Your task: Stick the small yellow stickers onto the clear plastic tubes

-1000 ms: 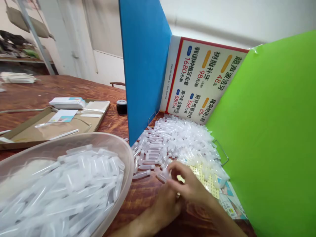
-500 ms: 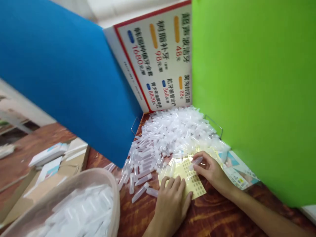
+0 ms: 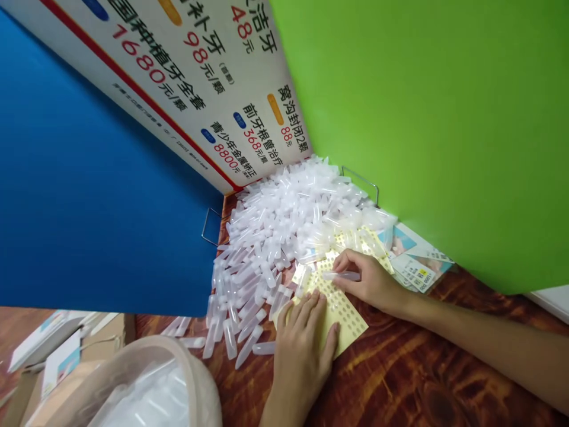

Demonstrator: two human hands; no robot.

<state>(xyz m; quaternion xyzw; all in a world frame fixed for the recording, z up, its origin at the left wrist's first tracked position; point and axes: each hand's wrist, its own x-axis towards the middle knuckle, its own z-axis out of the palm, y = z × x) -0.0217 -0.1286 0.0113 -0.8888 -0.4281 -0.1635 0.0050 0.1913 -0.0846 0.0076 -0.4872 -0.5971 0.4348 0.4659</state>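
My right hand [image 3: 367, 281] pinches a small translucent plastic tube [image 3: 341, 276] between thumb and fingers. The tube lies almost level, just above a yellow sheet of small round stickers [image 3: 344, 317]. My left hand [image 3: 302, 341] rests flat on the sheet's lower left part, fingers stretched and thumb apart, covering some of it. Beyond both hands spreads a large heap of similar white, translucent tubes [image 3: 284, 207]. A few loose tubes [image 3: 249, 347] lie left of my left hand. More of the yellow sticker sheet shows under tubes at the heap's near edge.
A blue panel [image 3: 102, 196], a printed price board [image 3: 178, 112] and a green panel [image 3: 422, 130] stand around the heap. Printed cards [image 3: 422, 264] lie by the green panel. A plastic tub [image 3: 200, 379] holding white items stands at lower left, near a cardboard box [image 3: 95, 350].
The view has tilted and shifted, so the panels sit differently in it. The tube in my right hand has turned from slanted to nearly level. My left hand stays on the sheet.
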